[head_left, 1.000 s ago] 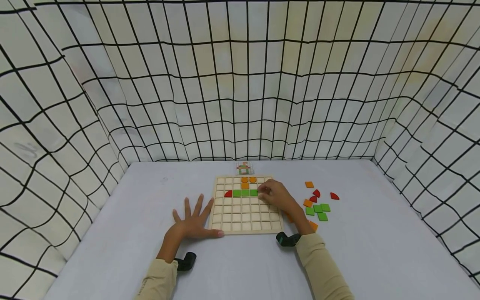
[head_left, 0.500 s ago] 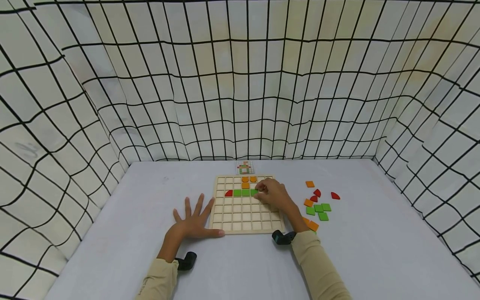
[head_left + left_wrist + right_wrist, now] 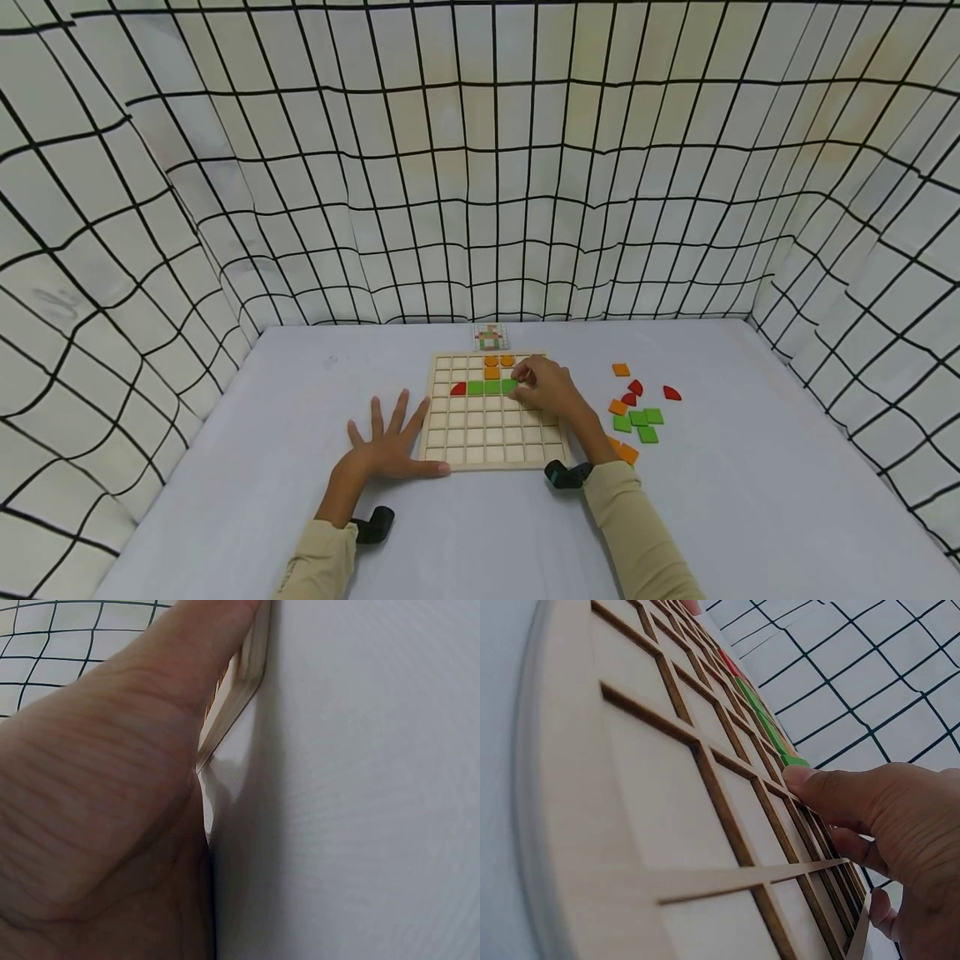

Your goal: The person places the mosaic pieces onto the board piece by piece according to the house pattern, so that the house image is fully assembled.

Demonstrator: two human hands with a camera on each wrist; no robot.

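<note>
Left hand (image 3: 385, 452) is lying splayed against the wooden grid board (image 3: 476, 437), right hand (image 3: 551, 389) is touching a green tile (image 3: 508, 386), can't tell if grip's pinching.

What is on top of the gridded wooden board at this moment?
The wooden board carries two round orange pieces, an orange square, a red quarter-circle and a row of three green squares. Cells beneath the right hand are covered, so anything there cannot be seen.

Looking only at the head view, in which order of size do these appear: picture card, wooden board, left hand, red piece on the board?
Largest to smallest, as they look there:
1. wooden board
2. left hand
3. picture card
4. red piece
</note>
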